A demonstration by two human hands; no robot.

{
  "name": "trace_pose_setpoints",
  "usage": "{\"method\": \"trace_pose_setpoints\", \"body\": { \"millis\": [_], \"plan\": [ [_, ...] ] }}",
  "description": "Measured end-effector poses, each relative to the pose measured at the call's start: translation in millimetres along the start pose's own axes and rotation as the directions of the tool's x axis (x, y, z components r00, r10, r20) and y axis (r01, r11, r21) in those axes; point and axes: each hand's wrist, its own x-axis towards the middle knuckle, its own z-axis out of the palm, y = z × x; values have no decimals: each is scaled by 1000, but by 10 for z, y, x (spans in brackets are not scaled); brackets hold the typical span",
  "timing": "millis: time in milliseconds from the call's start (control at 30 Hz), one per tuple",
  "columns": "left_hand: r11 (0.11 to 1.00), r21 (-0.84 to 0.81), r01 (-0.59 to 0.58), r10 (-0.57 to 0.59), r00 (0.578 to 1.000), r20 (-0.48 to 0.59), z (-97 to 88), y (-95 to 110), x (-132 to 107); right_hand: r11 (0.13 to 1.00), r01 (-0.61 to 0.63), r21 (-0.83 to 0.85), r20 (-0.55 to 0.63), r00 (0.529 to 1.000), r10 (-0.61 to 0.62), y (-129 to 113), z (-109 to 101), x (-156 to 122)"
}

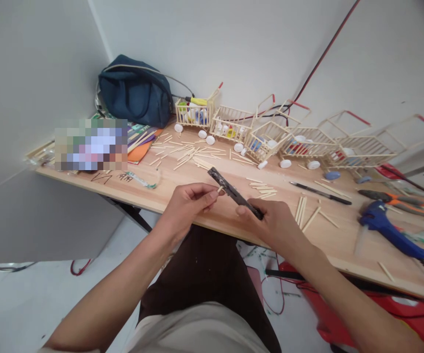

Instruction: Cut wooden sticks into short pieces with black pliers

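My left hand (193,203) is closed in a pinch on a short wooden stick (220,189) above the table's front edge. Wrapped around one end of a flat black bar-like tool (236,192) is my right hand (270,220). The tool slants up to the left, its far end close to the stick; I cannot tell whether they touch. Loose cut sticks (186,153) lie scattered behind my left hand. A smaller group of short sticks (261,187) rests just beyond my right hand, and longer sticks (300,211) lie to its right.
Several stick-built miniature shopping carts (296,139) line the wall. A blue glue gun (391,228), orange-handled pliers (399,201) and a black pen (320,192) lie right. A blue bag (136,93) stands back left, near coloured sheets (140,151) and a blurred patch.
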Motion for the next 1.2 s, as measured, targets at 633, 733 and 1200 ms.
{"method": "trace_pose_setpoints", "body": {
  "millis": [633,733,1200],
  "plan": [
    [1000,15,-11,11,1000,4,-44,56,21,959,-6,-283,-28,1000,-2,-51,-46,29],
    [997,66,-34,35,999,-16,-46,49,20,930,9,-366,-85,995,-43,-40,-27,16],
    [997,73,29,-25,998,-59,-14,82,48,903,70,-424,-154,977,-148,26,-43,-12]
  ]
}}
